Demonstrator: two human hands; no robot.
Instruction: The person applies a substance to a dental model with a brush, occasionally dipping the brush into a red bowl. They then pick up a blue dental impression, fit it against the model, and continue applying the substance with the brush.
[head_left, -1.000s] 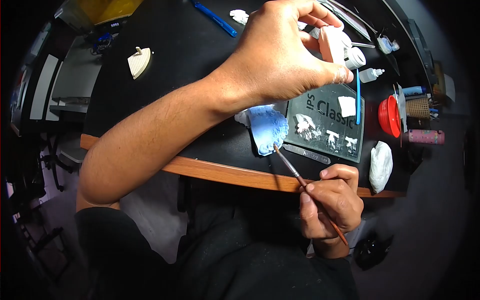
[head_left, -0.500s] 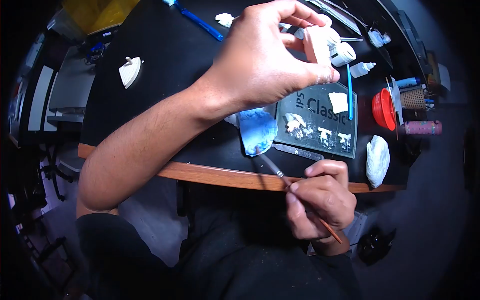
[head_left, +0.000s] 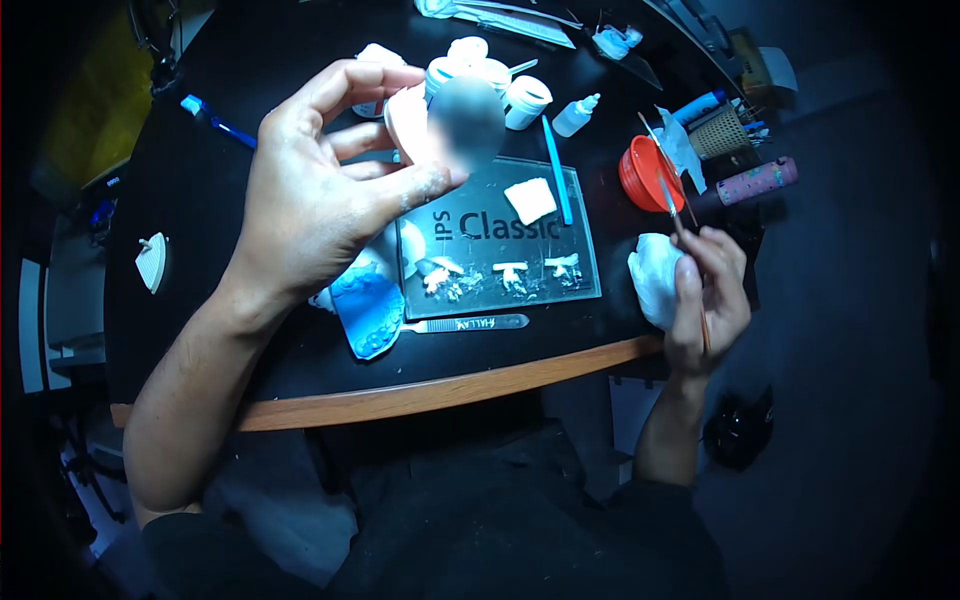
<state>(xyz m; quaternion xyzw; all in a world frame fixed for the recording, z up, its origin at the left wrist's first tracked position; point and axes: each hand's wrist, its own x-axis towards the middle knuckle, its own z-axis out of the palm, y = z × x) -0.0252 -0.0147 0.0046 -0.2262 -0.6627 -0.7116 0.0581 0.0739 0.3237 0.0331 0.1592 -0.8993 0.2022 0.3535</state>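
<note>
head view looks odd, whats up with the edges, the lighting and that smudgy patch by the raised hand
Head view: strong fisheye bend, so the table edge curves and the corners fall to black. Light is dim and bluish, brightest on the glass slab. The pale piece held in the left hand is partly covered by a soft blurred patch. The right hand with its brush stays fairly sharp.

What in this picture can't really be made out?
Head view only:
- The piece in the left hand: a blurred patch covers most of it.
- The brush tip in the right hand: too thin to see.
- The jars behind: labels too small.
- Frame corners: dark from the lens edge.
</note>
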